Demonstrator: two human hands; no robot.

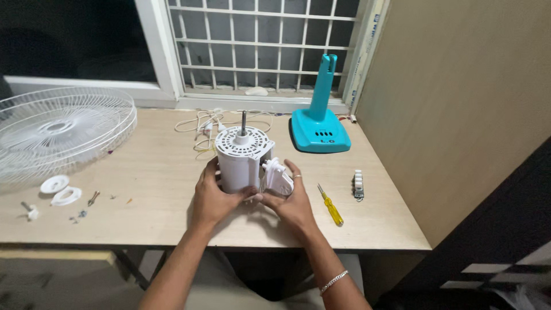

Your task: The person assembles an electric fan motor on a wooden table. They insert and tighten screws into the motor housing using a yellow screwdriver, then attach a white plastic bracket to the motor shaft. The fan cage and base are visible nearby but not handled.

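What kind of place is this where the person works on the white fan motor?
Probably a room in a home, used as a makeshift repair spot. A plain wooden table stands under a barred window. Both hands hold the fan motor, with a yellow screwdriver beside.

Fan grille (pixel 57 129) (left edge) cropped

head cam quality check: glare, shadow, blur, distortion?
Head view: lit from overhead, soft shadow under both hands on the table; no hard glare, though the white motor housing is nearly blown out; window dark; wide-angle bend at the table edge; bottom corners dim; left hand, right hand and yellow screwdriver sharp.
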